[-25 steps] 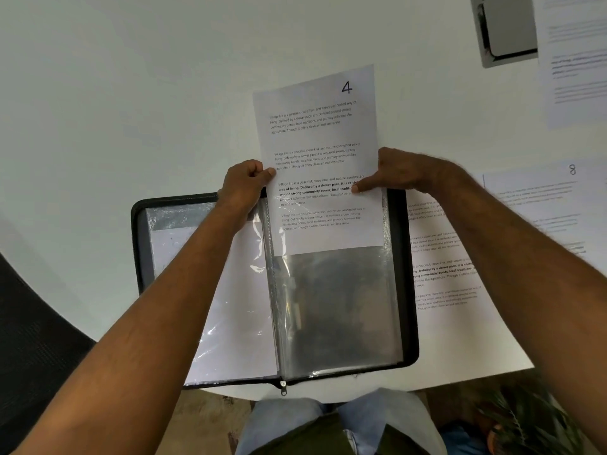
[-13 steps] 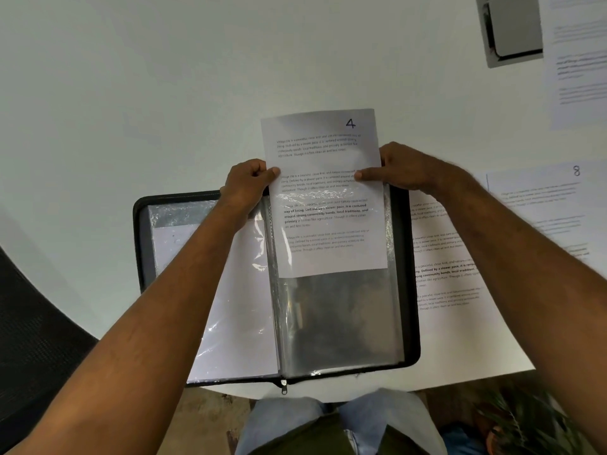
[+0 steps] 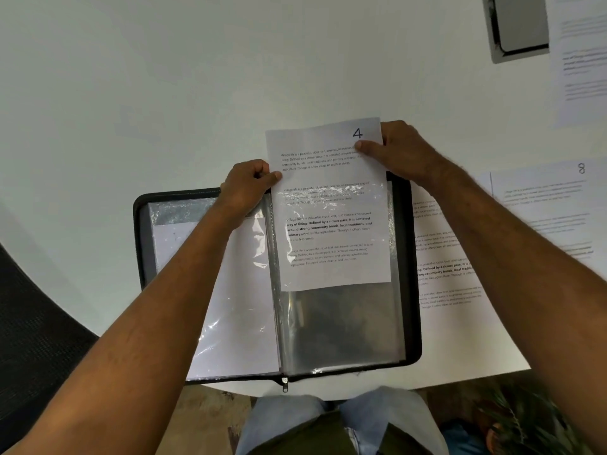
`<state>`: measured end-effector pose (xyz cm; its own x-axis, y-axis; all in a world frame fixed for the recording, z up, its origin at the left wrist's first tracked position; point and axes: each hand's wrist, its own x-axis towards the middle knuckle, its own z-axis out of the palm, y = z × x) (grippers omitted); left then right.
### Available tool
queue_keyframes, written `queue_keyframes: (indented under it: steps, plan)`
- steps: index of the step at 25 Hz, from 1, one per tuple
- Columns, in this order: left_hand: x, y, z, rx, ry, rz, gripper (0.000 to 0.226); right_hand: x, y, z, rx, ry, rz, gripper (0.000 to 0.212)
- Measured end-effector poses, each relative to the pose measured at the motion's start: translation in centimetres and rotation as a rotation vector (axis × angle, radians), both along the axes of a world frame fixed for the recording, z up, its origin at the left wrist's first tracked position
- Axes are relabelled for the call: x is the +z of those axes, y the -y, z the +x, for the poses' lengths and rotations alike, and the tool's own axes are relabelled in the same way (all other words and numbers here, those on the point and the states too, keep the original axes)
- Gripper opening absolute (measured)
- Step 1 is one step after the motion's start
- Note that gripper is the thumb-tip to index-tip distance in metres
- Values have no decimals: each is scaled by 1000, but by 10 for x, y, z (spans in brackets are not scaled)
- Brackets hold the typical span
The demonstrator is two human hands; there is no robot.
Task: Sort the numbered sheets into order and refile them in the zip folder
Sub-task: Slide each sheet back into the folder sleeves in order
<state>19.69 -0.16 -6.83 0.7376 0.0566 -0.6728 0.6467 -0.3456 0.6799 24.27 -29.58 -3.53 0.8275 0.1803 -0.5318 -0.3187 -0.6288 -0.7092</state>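
Note:
A black zip folder [image 3: 412,290] lies open on the white table, its clear sleeves showing. The sheet numbered 4 [image 3: 328,205] sits partway inside the right-hand sleeve [image 3: 341,326], with its top part sticking out above the folder's far edge. My left hand [image 3: 248,188] pinches the sleeve's top left corner beside the sheet's left edge. My right hand [image 3: 399,151] pinches the sheet's top right corner, thumb just under the number. The left-hand sleeve [image 3: 236,316] holds a white sheet.
Loose printed sheets lie to the right of the folder: one [image 3: 450,267] partly under its edge, the sheet numbered 8 [image 3: 551,208] beyond it, another [image 3: 581,60] at the far right. A grey device [image 3: 519,24] sits at top right. A dark chair [image 3: 36,339] is at left.
The sheet numbered 4 has slid further down into the right-hand sleeve. My right hand has shifted up the sheet to its top right corner. My left hand has stayed at the sleeve's top.

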Motion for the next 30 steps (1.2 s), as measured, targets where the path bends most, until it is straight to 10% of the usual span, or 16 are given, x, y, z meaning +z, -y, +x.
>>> queue_keyframes:
  steps: [7,30]
  plan:
    - [3,1,4,121,76,-111,6,0,5,4,247,-138,-47,10]
    - [-10,-13,-5,-162,125,47,10,0,-10,3,474,-75,-43,25]
